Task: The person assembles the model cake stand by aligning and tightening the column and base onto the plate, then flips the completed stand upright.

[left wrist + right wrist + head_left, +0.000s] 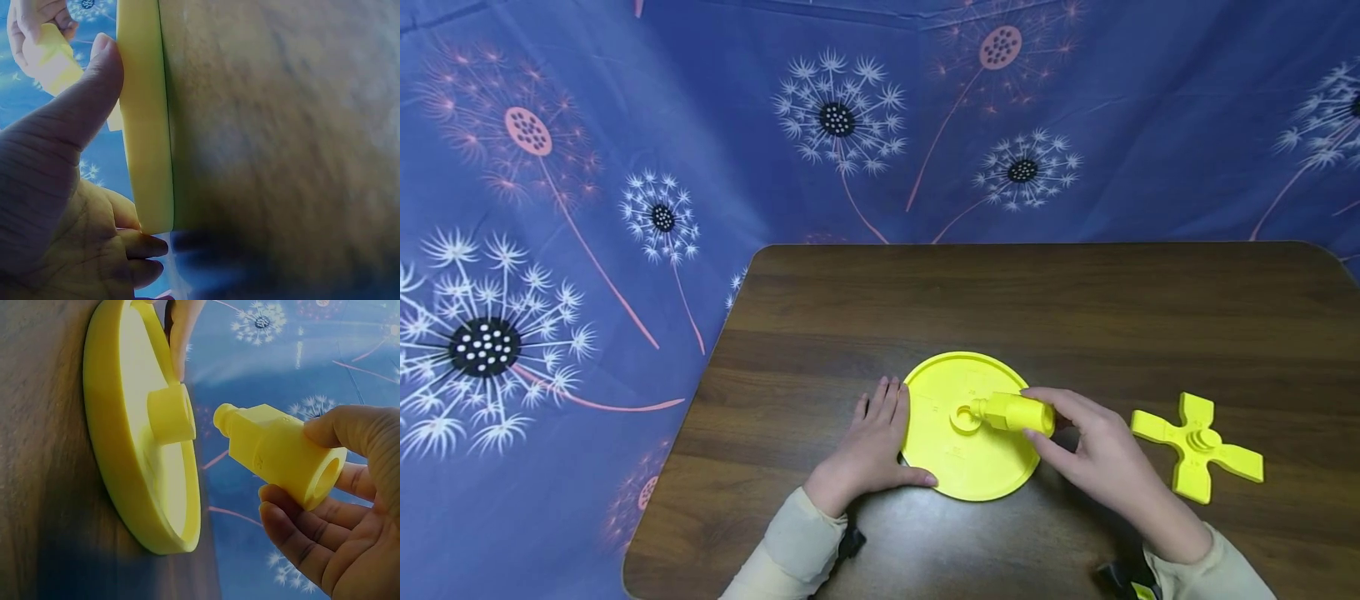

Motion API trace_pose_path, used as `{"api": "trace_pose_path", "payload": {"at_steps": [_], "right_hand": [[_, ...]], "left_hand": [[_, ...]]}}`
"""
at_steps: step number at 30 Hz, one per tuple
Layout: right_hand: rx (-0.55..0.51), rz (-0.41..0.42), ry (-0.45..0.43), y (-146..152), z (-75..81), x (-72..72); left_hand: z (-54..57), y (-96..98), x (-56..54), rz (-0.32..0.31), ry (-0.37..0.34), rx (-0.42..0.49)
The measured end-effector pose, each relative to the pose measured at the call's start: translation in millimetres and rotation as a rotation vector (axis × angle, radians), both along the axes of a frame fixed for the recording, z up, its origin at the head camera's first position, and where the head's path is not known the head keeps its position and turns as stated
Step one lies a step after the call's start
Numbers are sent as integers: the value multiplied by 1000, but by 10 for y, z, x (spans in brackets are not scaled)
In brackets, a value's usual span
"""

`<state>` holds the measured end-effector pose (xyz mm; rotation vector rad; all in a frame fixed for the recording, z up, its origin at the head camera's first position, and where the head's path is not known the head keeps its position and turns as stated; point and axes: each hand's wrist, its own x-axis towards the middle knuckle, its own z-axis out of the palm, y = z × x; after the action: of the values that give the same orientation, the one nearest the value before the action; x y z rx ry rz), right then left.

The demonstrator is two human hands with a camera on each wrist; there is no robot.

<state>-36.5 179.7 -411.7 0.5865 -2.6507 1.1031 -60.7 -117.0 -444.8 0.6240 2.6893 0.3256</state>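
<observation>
A round yellow tray (955, 471) with a raised rim lies on the table, a short hollow socket (172, 415) standing up from its middle. My left hand (872, 446) rests against the tray's left side, its fingers extended along the rim and the thumb spread to the near edge. Between thumb and fingers, my right hand (1101, 454) grips a yellow peg-like piece (275, 450). This piece has a knobbed narrow end, an angular middle and a hollow round end. It is tilted above the tray, its knob pointing towards the socket, with a gap between them in the right wrist view.
A yellow four-armed cross piece (1183, 475) with a round stepped centre lies on the table right of my right hand. The brown wooden table (1037, 292) meets a blue dandelion-patterned cloth (737, 125) at its back and left edges.
</observation>
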Motion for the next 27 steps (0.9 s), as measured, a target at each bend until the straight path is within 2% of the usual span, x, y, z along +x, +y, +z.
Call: {"api": "trace_pose_path", "payload": {"at_steps": [6,12,18,22,27], "right_hand": [[44,41,-1,-78,0,-60],[105,59,47,-145,7,-103],[115,85,66,-202,23,-133],[143,80,57,-239,42,-152],[166,66,0,-297,84,-168]], "left_hand": [[6,1,-2,-6,1,0],[23,8,2,-5,4,6],[22,11,0,-5,3,6],[27,13,1,-3,3,9],[23,11,-1,-2,6,8]]}}
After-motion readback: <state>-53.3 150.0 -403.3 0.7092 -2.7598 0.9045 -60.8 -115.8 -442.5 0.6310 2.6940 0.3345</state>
